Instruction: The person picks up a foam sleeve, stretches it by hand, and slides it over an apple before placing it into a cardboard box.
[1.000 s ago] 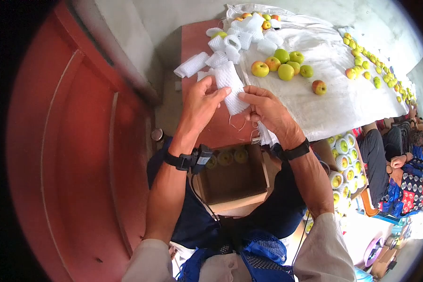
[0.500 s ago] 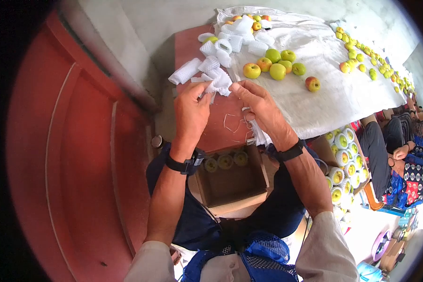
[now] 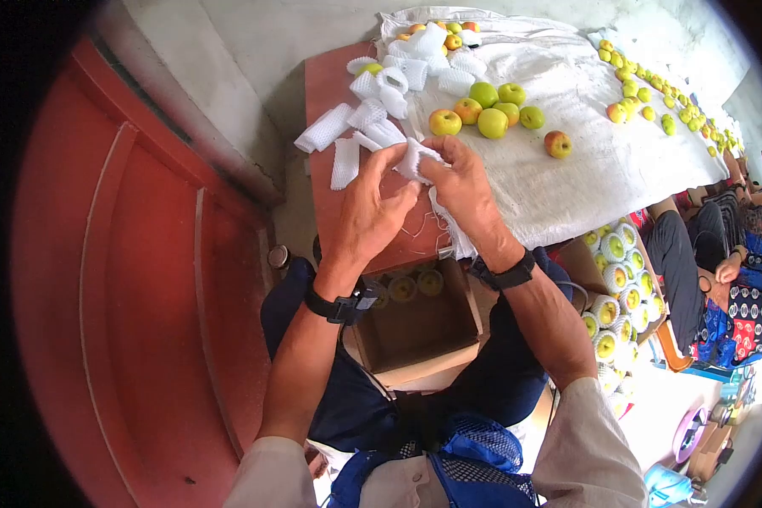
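A white foam net sleeve [image 3: 413, 161] is held between my two hands above the red tabletop's near edge. My right hand [image 3: 467, 190] pinches it, thumb at its open end and fingers curled over the far side. My left hand [image 3: 371, 207] has its fingertips at the sleeve's left edge, partly hidden, with the thumb lower down. More loose foam net sleeves [image 3: 326, 129] lie just beyond. Several green and red-blushed apples [image 3: 493, 123] sit on the white cloth to the right of them, a redder apple [image 3: 558, 145] apart from the group.
Below my hands stands an open cardboard box [image 3: 415, 334] with a few sleeved apples [image 3: 404, 289] along its far side. At right, another box [image 3: 643, 279] holds sleeved apples. Many apples [image 3: 669, 106] line the cloth's far side. A seated person [image 3: 732, 288] is at right.
My hands have come closer together, and the foam net sleeve is now lifted and spread between them. A sleeve lies flat at the left. The view has shifted slightly.
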The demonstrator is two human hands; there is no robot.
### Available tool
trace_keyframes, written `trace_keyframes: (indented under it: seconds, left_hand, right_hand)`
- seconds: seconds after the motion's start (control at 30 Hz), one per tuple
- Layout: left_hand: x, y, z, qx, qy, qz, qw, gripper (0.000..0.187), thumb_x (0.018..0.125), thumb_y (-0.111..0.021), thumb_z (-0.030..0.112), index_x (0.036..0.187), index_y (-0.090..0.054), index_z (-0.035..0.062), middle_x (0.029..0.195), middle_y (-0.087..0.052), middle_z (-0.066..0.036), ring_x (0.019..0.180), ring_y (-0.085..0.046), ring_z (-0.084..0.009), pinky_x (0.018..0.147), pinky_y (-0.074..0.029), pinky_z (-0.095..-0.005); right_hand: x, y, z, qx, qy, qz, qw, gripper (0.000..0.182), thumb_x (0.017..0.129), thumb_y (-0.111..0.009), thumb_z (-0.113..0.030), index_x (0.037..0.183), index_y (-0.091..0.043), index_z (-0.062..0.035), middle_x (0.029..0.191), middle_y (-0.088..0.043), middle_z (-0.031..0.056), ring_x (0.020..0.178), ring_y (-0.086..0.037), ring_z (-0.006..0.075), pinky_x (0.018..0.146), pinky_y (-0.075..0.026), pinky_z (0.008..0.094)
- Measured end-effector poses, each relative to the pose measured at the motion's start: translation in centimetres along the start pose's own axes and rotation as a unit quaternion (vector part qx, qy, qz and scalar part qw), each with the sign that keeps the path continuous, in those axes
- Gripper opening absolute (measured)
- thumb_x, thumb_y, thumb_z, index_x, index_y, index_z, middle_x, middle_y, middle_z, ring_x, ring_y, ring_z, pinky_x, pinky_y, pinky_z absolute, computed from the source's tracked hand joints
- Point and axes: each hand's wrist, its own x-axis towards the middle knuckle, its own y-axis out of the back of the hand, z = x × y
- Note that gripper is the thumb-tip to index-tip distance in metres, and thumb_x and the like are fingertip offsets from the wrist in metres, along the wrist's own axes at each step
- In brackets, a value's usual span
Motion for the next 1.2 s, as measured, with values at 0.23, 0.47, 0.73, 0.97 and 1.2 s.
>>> trace_keyframes:
  seconds: [0.23,0.47,0.73,0.97,1.2]
  left_hand:
    - [0.2,0.2,1.0,-0.085,0.137,0.022,0.987,0.041,0.095,-0.066,0.011,0.133,-0.062,-0.003,0.123,-0.069,-0.012,0.114,-0.065,-0.0205,0.097,-0.052,-0.0337]
    - [0.1,0.8,0.5,-0.053,0.135,0.08,0.986,0.029,0.097,-0.058,0.003,0.123,-0.071,0.0042,0.108,-0.071,-0.008,0.085,-0.068,-0.0124,0.069,-0.053,-0.0249]
    - [0.3,1.5,-0.5,-0.219,0.2,0.087,0.951,0.03,0.1,-0.052,0.002,0.128,-0.064,-0.0014,0.107,-0.071,-0.009,0.074,-0.069,-0.0112,0.052,-0.049,-0.0219]
    - [0.5,2.3,0.0,-0.268,0.21,0.045,0.939,0.027,0.105,-0.057,0.016,0.123,-0.065,-0.0012,0.109,-0.071,-0.008,0.085,-0.07,-0.0141,0.072,-0.056,-0.0261]
    - [0.6,2.9,-1.1,-0.412,0.261,0.009,0.873,0.027,0.105,-0.063,0.031,0.118,-0.069,0.0081,0.104,-0.068,0.0,0.084,-0.058,-0.0084,0.063,-0.042,-0.0235]
  right_hand:
    - [-1.2,-1.6,-0.1,-0.09,0.066,0.054,0.992,0.024,0.085,-0.067,-0.001,0.11,-0.065,-0.0002,0.103,-0.071,0.0192,0.084,-0.069,0.0296,0.076,-0.054,0.0384]
    - [-1.7,-2.1,-0.5,-0.177,0.144,0.092,0.969,0.032,0.078,-0.066,0.006,0.108,-0.066,-0.0052,0.098,-0.065,0.0146,0.079,-0.063,0.0332,0.073,-0.052,0.0415]
    - [-2.0,-2.6,-0.4,-0.056,0.055,0.069,0.995,0.027,0.083,-0.066,0.003,0.11,-0.067,-0.0015,0.094,-0.07,0.011,0.068,-0.062,0.0191,0.063,-0.051,0.0352]
    - [-0.8,-0.4,-0.3,0.226,-0.132,-0.038,0.965,0.019,0.101,-0.061,-0.021,0.103,-0.067,-0.0026,0.085,-0.069,0.0042,0.063,-0.057,0.0096,0.052,-0.04,0.0243]
    - [-0.5,0.1,-0.5,0.336,-0.197,-0.118,0.913,0.025,0.106,-0.057,-0.032,0.104,-0.063,-0.0079,0.087,-0.066,0.002,0.066,-0.057,0.0098,0.049,-0.034,0.023]
